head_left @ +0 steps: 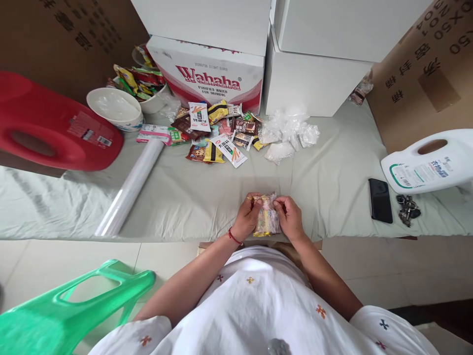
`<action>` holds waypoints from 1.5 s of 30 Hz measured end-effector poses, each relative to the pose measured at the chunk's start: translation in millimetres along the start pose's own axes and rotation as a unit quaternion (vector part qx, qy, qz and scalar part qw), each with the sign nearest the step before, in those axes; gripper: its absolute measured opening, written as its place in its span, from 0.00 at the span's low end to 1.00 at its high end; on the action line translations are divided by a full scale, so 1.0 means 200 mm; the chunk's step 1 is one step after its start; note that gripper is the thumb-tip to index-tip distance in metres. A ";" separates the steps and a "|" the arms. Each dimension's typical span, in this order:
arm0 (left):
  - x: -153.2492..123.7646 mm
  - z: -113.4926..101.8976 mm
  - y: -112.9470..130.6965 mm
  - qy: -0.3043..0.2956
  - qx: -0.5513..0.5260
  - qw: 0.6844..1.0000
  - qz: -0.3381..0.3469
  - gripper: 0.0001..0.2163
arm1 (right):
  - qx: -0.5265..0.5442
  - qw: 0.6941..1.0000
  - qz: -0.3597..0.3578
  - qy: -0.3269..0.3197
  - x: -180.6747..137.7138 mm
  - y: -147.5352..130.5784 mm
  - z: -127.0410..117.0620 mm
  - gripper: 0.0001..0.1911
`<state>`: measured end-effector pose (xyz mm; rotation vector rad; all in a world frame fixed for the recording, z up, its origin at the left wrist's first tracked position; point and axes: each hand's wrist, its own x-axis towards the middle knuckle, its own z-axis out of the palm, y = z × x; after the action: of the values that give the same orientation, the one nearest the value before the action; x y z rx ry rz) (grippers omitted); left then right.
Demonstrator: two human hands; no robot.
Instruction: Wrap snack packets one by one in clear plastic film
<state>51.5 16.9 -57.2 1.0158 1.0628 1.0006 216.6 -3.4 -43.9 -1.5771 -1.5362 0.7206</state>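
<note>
Near the front edge of the cloth-covered surface, a snack packet (266, 219) in clear, crinkled wrap with yellow print lies between both hands. My left hand (248, 214), a red cord at its wrist, grips the packet's left side with the thumb on top. At the packet's upper right, my right hand (288, 216) pinches the clear wrap between thumb and fingers. Beyond the hands is a pile of snack packets (229, 148), white, brown and yellow. Just right of that pile sit crumpled clear plastic bags (284, 133).
A roll of clear film (129, 190) lies left, near a red jug (55, 128) and white bowl (114, 106). At right are a phone (380, 199), keys (408, 209) and white jug (430, 160). White boxes (306, 79) stand behind; a green stool (84, 301) is below left.
</note>
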 end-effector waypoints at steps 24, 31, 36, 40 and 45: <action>-0.04 0.09 0.11 0.082 0.210 0.974 -0.001 0.19 | -0.100 0.994 0.046 -0.023 -0.03 -0.15 0.08 0.22; -0.01 0.09 0.10 0.072 0.167 0.983 0.034 0.19 | 0.046 0.997 0.062 -0.022 0.01 -0.14 0.07 0.23; 0.01 0.09 0.09 0.112 0.148 0.983 0.006 0.19 | 0.112 0.986 0.120 -0.010 -0.01 -0.11 0.06 0.29; 0.02 0.09 0.10 0.096 0.162 0.982 0.023 0.18 | 0.055 0.993 0.097 -0.047 -0.05 -0.12 0.06 0.23; 0.01 0.11 0.08 0.084 0.146 0.985 0.032 0.20 | 0.066 0.994 0.077 -0.031 -0.05 -0.11 0.07 0.23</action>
<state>70.9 20.0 -38.4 1.2248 1.3522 1.0142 191.7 -12.8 -34.7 -1.5998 -1.3913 0.9453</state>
